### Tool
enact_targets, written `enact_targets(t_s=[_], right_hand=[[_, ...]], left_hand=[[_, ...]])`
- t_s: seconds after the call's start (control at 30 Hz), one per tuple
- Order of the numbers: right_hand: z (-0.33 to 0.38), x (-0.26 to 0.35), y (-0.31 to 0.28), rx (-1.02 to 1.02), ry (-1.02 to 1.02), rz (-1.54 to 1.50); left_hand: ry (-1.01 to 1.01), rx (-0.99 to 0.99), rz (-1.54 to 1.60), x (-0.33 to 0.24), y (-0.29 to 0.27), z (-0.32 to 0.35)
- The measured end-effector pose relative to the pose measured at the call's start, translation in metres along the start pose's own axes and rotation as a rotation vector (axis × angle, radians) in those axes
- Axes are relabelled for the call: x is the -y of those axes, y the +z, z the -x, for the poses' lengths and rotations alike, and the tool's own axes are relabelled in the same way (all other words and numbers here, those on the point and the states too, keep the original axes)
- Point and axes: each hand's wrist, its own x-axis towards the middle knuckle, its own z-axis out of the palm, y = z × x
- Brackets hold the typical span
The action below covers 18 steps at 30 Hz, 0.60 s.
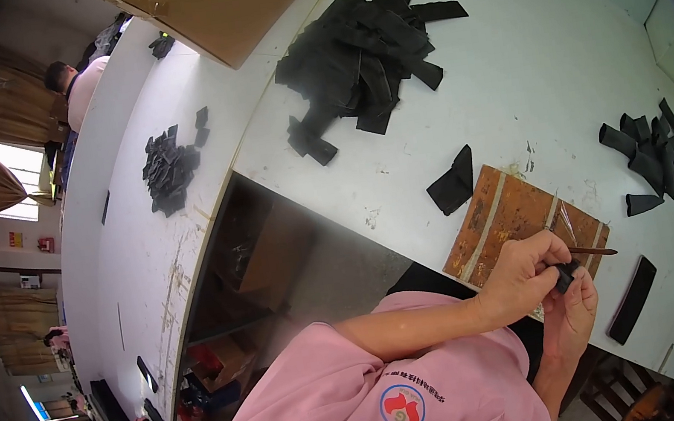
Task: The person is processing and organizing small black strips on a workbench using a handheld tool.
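Note:
In front of my chest, my left hand point(527, 272) and my right hand point(570, 320) are close together. Both pinch a small black piece of folded material point(567, 274) between the fingertips. Beside my left fingertips, a thin reddish-brown stick point(594, 250) points right; whether the hand grips it cannot be made out. Under and beyond the hands lies a worn brown board point(493, 219) with pale strips across it. Thin, light, needle-like pieces point(564, 217) show near its right part. A flat black piece point(452, 184) rests just past the board's far left corner.
A large heap of black strips point(359, 61) covers the far table. More black pieces point(656, 153) lie at right, near a long black strip point(632, 300). At left are a small black pile point(169, 169) and a cardboard box point(226, 6). Other people sit along the left side.

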Motion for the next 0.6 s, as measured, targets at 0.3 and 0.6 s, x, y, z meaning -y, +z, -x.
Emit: enact_targets(t_s=[0.3, 0.6], right_hand=[[0.001, 0.016, 0.005, 0.07, -0.321, 0.143], [0.004, 0.055, 0.036, 0.049, -0.706, 0.834]], left_hand=[[-0.307, 0.443, 0.252, -0.041, -0.004, 0.005], [-0.094, 0.137, 0.33, -0.048, -0.001, 0.0]])
